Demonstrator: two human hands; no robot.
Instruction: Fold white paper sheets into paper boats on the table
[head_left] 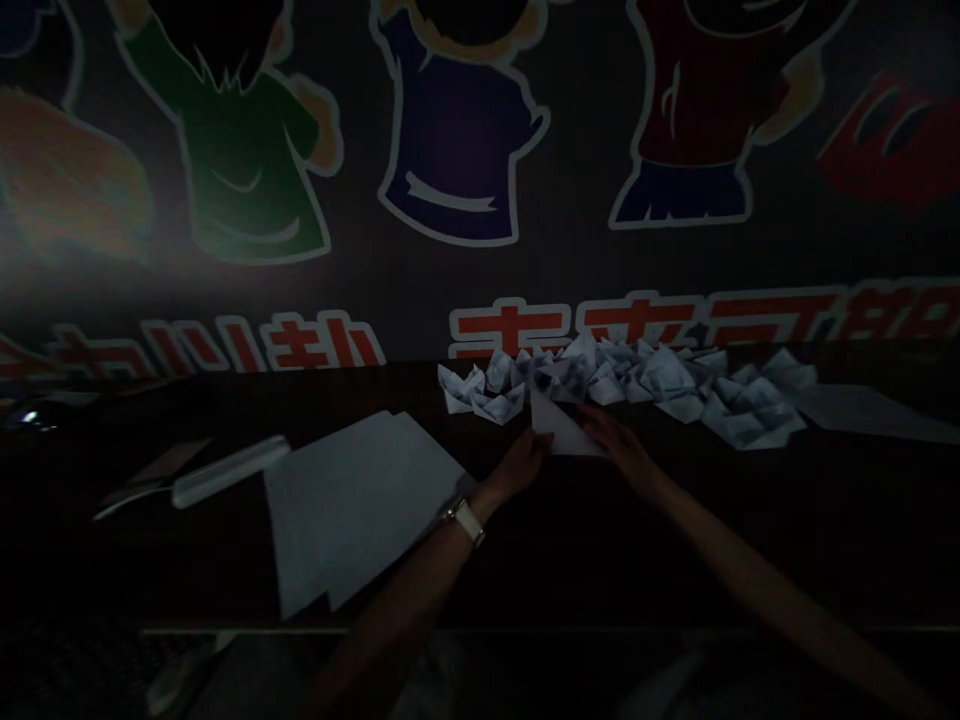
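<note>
A white sheet of paper folded to a triangular shape [561, 432] is between my hands, above the dark table. My left hand [523, 462], with a white-strapped watch [466, 520] on its wrist, is closed on the paper's left lower edge, thumb on the near face. At the right corner, my right hand [624, 448] grips the same paper, its fingers along the sloping edge. Just beyond the hands lies a cluster of folded paper boats [667, 375]. Dim light hides the finer creases and some of the fingers.
A stack of white paper [360, 500] lies left of my left arm. Farther left are a long pale object [229, 470] and a thin flat item [154, 475]. Flat paper [874, 410] lies at the right. A wall with cartoon figures [457, 130] stands behind the table.
</note>
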